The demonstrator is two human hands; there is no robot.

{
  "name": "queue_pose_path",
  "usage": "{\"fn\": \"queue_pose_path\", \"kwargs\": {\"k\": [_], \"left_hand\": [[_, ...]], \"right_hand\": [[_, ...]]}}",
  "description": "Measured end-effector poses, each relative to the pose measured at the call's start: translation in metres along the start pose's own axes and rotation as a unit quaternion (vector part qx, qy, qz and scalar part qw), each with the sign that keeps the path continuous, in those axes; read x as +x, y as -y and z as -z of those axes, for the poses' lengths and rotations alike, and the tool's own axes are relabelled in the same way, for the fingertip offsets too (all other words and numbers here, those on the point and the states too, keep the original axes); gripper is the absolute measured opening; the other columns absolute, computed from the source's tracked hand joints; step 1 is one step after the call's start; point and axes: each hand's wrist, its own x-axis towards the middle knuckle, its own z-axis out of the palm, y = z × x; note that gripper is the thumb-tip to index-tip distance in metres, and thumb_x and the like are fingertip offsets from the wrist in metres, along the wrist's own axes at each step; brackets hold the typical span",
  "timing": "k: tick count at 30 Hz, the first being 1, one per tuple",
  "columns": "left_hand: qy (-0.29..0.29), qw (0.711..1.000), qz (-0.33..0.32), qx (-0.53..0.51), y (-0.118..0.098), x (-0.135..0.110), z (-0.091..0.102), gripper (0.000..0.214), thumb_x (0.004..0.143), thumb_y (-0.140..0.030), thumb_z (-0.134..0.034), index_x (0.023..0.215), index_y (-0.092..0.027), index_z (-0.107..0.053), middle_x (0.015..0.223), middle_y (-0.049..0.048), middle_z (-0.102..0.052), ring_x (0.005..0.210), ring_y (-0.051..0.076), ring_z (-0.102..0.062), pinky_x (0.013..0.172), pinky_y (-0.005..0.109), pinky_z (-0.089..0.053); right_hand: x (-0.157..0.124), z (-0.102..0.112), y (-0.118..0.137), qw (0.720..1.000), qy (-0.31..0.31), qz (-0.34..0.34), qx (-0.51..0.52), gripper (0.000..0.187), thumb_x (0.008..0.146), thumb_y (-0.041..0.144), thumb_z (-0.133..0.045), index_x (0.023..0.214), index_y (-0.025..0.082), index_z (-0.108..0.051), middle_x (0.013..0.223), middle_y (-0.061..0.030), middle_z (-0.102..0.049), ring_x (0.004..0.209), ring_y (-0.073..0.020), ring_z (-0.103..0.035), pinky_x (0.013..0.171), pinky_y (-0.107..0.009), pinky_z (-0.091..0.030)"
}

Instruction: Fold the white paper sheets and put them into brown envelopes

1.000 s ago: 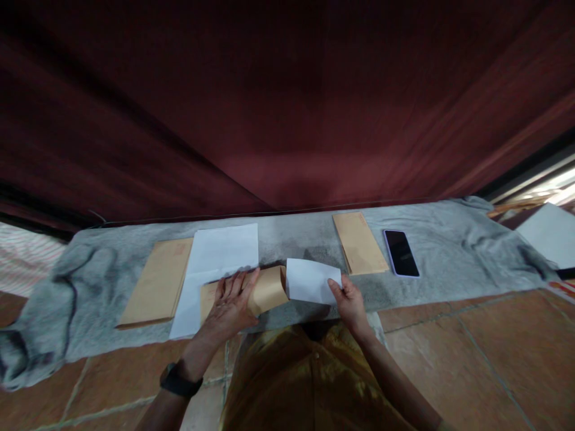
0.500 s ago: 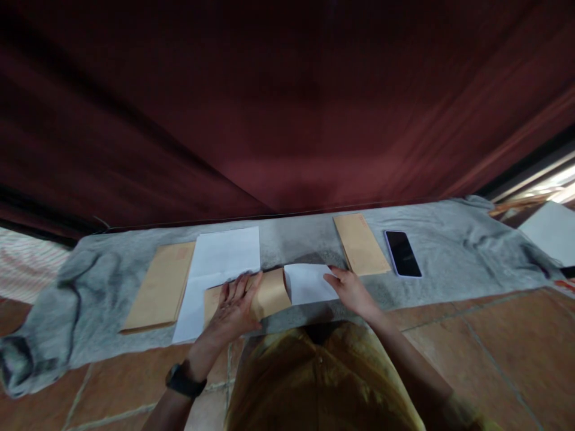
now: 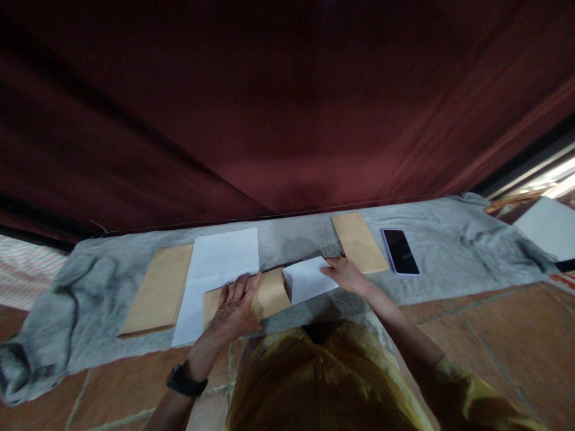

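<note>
The brown envelope lies lengthwise from left to right, its right end gaping open. The white paper slants beside it, left end at the opening.

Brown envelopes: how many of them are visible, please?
3 at least: an envelope under the left hand, another envelope left of the large white paper, a third envelope left of the phone. The outer two may be stacks, hiding more.

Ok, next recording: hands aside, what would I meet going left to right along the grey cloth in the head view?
Flat brown envelopes → larger white sheets → open-mouthed brown envelope → white paper at its mouth → another brown envelope pile → phone.
</note>
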Motion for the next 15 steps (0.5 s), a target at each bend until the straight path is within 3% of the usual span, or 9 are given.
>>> {"fn": "queue_pose_path", "kwargs": {"k": [10,15], "left_hand": [[-0.011,1.000,-0.006,-0.005,-0.001,-0.001,0.002,0.121,0.058,-0.032,-0.078,0.161,-0.022,-0.014,0.159,0.0200,-0.033,0.147,0.040,-0.032,0.119,0.059,-0.022],[-0.018,1.000,-0.012,-0.004,-0.001,-0.002,0.002,0.122,0.059,-0.032,-0.079,0.161,-0.025,-0.012,0.159,0.0193,-0.034,0.146,0.041,-0.033,0.119,0.060,-0.022]], "right_hand": [[0.008,-0.014,-0.007,0.998,0.008,-0.027,0.056,0.021,0.080,0.022,-0.060,0.059,0.021,-0.059,0.058,0.0026,-0.058,0.060,-0.0155,-0.057,0.057,-0.025,-0.038],[0.007,-0.029,-0.016,0.993,0.021,-0.023,0.117,0.015,0.082,0.023,-0.056,0.070,0.021,-0.066,0.065,0.0025,-0.064,0.063,-0.0155,-0.060,0.055,-0.023,-0.040]]}}
